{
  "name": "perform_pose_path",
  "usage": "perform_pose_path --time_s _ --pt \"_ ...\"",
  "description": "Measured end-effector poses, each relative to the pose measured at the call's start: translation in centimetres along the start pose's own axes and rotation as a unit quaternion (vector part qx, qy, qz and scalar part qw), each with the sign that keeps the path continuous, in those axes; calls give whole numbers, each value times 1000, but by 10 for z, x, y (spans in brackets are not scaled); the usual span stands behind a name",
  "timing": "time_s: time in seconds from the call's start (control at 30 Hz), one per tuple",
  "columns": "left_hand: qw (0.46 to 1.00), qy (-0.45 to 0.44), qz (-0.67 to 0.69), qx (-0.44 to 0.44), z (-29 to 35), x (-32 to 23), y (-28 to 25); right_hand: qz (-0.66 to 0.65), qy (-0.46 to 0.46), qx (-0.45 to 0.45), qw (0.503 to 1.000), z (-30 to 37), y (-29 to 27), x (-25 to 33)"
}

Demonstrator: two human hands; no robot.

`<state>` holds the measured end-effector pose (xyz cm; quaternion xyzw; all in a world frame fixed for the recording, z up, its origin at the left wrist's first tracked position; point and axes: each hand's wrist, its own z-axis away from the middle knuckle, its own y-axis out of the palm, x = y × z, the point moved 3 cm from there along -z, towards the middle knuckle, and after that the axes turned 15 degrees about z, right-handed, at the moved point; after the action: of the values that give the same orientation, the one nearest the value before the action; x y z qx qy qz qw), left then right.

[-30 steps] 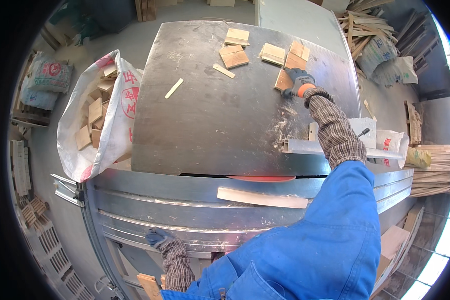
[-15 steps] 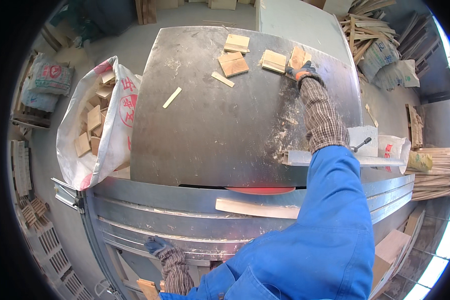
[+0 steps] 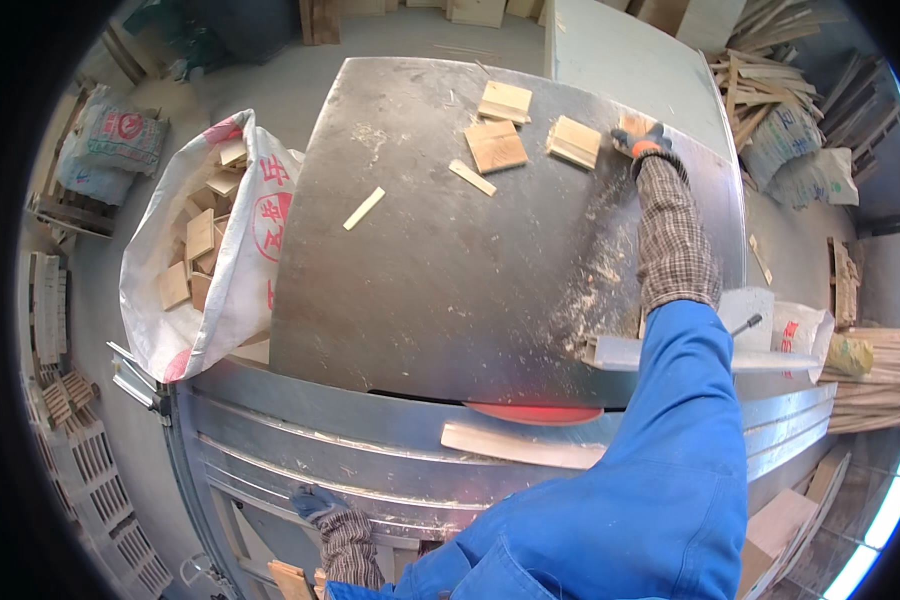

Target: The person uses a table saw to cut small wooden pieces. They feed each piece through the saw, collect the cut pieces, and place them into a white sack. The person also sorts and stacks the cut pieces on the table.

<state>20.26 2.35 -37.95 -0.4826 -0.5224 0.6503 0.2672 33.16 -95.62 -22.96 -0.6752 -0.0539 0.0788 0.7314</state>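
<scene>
My right hand (image 3: 642, 140), in a dark glove with orange, reaches to the far right of the metal saw table (image 3: 420, 270). Its fingers are closed over a small wooden block (image 3: 631, 124), which they partly hide. To its left lie a pair of stacked wood pieces (image 3: 573, 142), a square block (image 3: 496, 147) and a paler block (image 3: 505, 102). My left hand (image 3: 315, 501), gloved in grey-blue, rests near the front edge of the ridged sliding table (image 3: 370, 478), fingers extended and holding nothing visible.
A red curved piece (image 3: 535, 413) lies along the dark slot. Before it sits a long wooden strip (image 3: 520, 446). A metal fence (image 3: 660, 355) stands at right, near sawdust. At left is a white sack (image 3: 150, 320) of offcuts. Thin slivers (image 3: 364, 208) lie on the table.
The view has shifted, so the table appears farther right and lower. My right hand has moved slightly rightward with the block, away from the stacked pieces. My left hand stays in place.
</scene>
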Motion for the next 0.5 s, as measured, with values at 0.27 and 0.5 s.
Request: perform_pose_path --time_s 0.27,0.5 --pt "999 9 -28 14 7 -32 -19 -43 -61 -33 997 -16 14 12" --pt "999 -21 -43 -1 6 -15 -8 118 -464 -20 878 62 17 80"
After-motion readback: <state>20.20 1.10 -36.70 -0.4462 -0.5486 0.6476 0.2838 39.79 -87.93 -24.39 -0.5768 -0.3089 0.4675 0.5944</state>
